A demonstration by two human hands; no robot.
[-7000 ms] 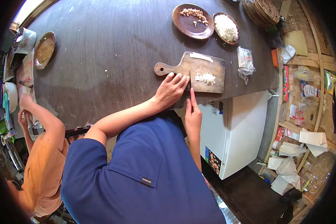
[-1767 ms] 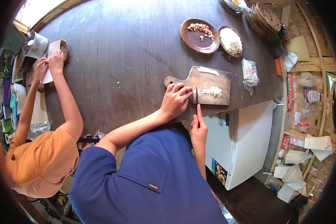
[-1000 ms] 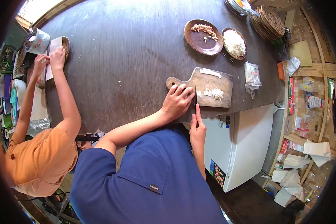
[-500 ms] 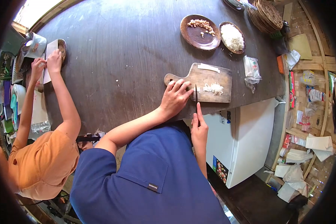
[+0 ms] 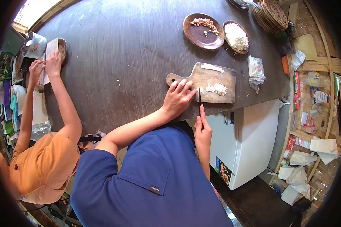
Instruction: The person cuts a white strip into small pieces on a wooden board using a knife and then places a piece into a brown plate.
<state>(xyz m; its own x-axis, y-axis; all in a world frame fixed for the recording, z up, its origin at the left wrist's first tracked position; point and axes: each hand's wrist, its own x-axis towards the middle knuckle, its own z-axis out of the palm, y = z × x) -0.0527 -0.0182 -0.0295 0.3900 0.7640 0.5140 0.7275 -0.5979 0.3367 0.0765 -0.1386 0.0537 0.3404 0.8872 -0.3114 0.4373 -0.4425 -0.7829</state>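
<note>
My left hand (image 5: 178,99) rests with bent fingers on the left part of the wooden cutting board (image 5: 216,76), its fingertips pressing down a small white piece that is mostly hidden. In my right hand (image 5: 203,128) is a dark knife (image 5: 199,99), its blade upright in view beside my left fingertips. Right of the blade lies a small heap of white shreds (image 5: 218,89). A white strip (image 5: 212,67) lies along the board's far edge.
Beyond the board stand a brown plate (image 5: 197,37) of light brown cubes and a bowl (image 5: 236,37) of white shreds. A plastic packet (image 5: 256,69) lies to the right. At left, a person in orange (image 5: 45,162) handles a pale strip. A white fridge (image 5: 254,140) stands below the table.
The co-worker's hands have shifted slightly at the pale strip. My own hands hold nearly the same place, with the knife still beside my left fingertips.
</note>
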